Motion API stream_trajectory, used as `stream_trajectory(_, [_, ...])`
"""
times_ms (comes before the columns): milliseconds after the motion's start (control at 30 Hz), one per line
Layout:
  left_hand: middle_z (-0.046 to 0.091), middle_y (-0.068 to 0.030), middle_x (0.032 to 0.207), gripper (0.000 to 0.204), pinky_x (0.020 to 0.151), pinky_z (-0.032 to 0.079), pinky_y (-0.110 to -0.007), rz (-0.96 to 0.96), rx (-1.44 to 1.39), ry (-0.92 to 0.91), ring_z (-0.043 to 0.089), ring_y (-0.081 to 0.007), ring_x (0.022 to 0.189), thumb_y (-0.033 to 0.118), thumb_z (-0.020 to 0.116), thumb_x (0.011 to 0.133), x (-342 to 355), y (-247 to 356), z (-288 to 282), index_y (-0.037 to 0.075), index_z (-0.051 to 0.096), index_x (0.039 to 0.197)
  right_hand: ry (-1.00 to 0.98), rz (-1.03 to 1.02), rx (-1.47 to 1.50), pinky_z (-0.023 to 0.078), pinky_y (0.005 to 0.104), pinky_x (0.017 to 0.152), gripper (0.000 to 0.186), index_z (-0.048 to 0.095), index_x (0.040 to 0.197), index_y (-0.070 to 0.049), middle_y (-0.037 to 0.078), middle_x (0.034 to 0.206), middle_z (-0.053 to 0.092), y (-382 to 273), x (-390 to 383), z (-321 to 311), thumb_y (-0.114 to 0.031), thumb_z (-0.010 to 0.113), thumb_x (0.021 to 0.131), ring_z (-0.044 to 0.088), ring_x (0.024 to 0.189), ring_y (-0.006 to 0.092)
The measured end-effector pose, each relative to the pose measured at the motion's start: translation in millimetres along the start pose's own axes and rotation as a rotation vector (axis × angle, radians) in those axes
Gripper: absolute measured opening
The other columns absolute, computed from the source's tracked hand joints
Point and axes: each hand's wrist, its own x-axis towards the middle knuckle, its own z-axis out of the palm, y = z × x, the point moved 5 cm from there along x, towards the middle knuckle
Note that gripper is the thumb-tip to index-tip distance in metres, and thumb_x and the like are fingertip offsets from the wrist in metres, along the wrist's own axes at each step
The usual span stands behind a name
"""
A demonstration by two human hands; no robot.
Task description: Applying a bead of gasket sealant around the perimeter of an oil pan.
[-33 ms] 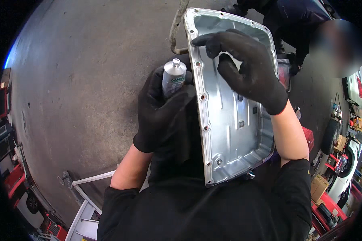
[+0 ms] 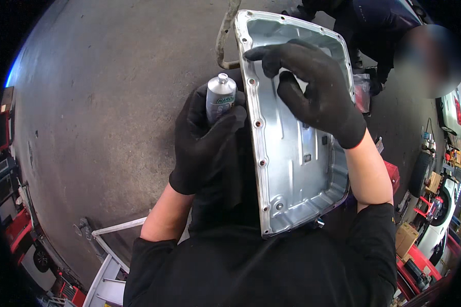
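We seem to be working by fingertip along the rim (image 2: pixel 260 146) of the metal pan (image 2: pixel 292 189) before us.
Our left hand (image 2: pixel 202 138) clamps the silver tube (image 2: pixel 221 94) just left of it; our right hand (image 2: pixel 317 92), index and thumb apart, reaches that edge. Following it calls for a light touch; open floor (image 2: pixel 112 102) lies leftward.

Grey stained concrete floor (image 2: pixel 112 102), white frame (image 2: pixel 99 279) at near-left corner, tyre (image 2: pixel 420 174) and white car (image 2: pixel 447 114) along right edge.
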Motion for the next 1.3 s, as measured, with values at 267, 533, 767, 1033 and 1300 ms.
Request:
stream_trajectory(267, [0.072, -0.0099, 0.112, 0.034, 0.088, 0.054, -0.03, 0.085, 0.09, 0.025, 0.069, -0.0152, 0.094, 0.011, 0.063, 0.104, 2, 4, -8, -0.002, 0.059, 0.135, -0.087, 0.028, -0.082, 0.056, 0.0426, 0.088, 0.043, 0.07, 0.117, -0.008, 0.012, 0.105, 0.075, -22, -19, 0, 0.0, 0.067, 0.076, 0.071, 0.097, 0.0319])
stream_trajectory(533, [0.075, -0.0127, 0.113, 0.029, 0.088, 0.056, -0.034, 0.318, 0.65, 0.053, 0.073, -0.0223, 0.101, 0.008, 0.07, 0.098, -1, 23, -1, 0.001, 0.069, 0.125, 0.094, 0.255, 0.555, 0.054, 0.0358, 0.09, 0.032, 0.065, 0.107, 0.001, 0.013, 0.103, 0.072, -11, -24, -10, 0.0, 0.057, 0.076, 0.07, 0.104, 0.0245])
stream_trajectory(767, [0.076, -0.0162, 0.11, 0.031, 0.086, 0.057, -0.037, 0.33, 0.779, 0.06, 0.075, -0.0269, 0.099, 0.009, 0.075, 0.094, -1, 25, -3, 0.002, 0.07, 0.124, 0.039, 0.357, 0.559, 0.049, 0.0336, 0.093, 0.027, 0.063, 0.1, 0.0, 0.012, 0.103, 0.068, -16, -20, -8, 0.001, 0.055, 0.074, 0.068, 0.107, 0.0216])
stream_trajectory(1033, [0.077, -0.0189, 0.108, 0.032, 0.084, 0.059, -0.039, 0.351, 0.789, 0.034, 0.077, -0.032, 0.096, 0.014, 0.076, 0.095, 0, 25, 2, 0.002, 0.07, 0.124, 0.01, 0.36, 0.61, 0.049, 0.0334, 0.092, 0.026, 0.062, 0.099, 0.0, 0.01, 0.1, 0.065, -20, -18, -8, 0.0, 0.055, 0.074, 0.068, 0.107, 0.0215])
stream_trajectory(1300, [0.078, -0.0178, 0.106, 0.029, 0.084, 0.058, -0.037, 0.245, 0.757, 0.025, 0.077, -0.0273, 0.096, 0.014, 0.072, 0.098, 0, 28, 4, 0.001, 0.07, 0.124, 0.038, 0.268, 0.487, 0.049, 0.0366, 0.094, 0.023, 0.061, 0.097, 0.001, 0.013, 0.103, 0.067, -18, -28, -8, 0.003, 0.052, 0.076, 0.071, 0.113, 0.0281])
